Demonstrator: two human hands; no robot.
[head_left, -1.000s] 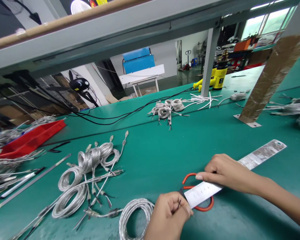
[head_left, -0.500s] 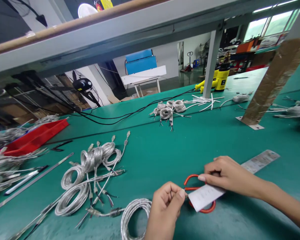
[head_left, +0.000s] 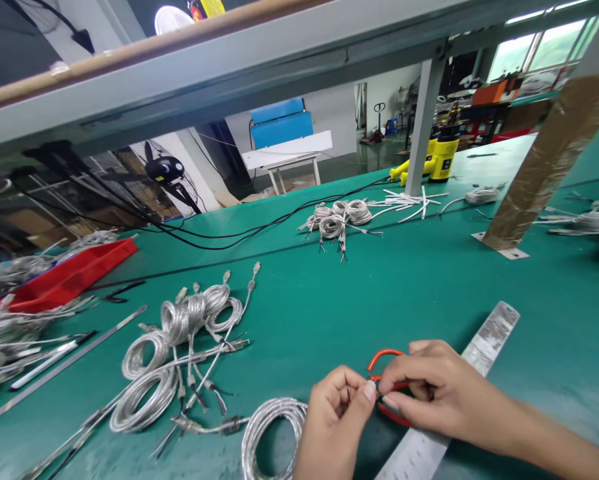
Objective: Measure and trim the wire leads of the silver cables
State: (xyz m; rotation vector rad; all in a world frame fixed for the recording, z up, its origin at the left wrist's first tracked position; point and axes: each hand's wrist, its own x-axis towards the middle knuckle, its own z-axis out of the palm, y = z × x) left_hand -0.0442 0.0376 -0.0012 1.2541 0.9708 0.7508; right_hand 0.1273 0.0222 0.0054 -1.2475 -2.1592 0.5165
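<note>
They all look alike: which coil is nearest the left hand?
The silver coil cut by the picture's bottom edge, beside the left hand; other coils lie farther off.

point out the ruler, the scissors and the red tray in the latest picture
Ruler (head_left: 489,342): head view, on the bare stretch beyond the right hand (head_left: 439,390).
Scissors (head_left: 383,353): head view, on the upper orange handle loop.
Red tray (head_left: 82,272): head view, on its side wall.

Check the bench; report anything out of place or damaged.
Nothing looks damaged or spilled. What stands out: white strips by the foot of the gray post, lying crisscross, while the cables beside them are coiled. The orange-handled scissors, partly behind the right hand, may be in the way.
</note>
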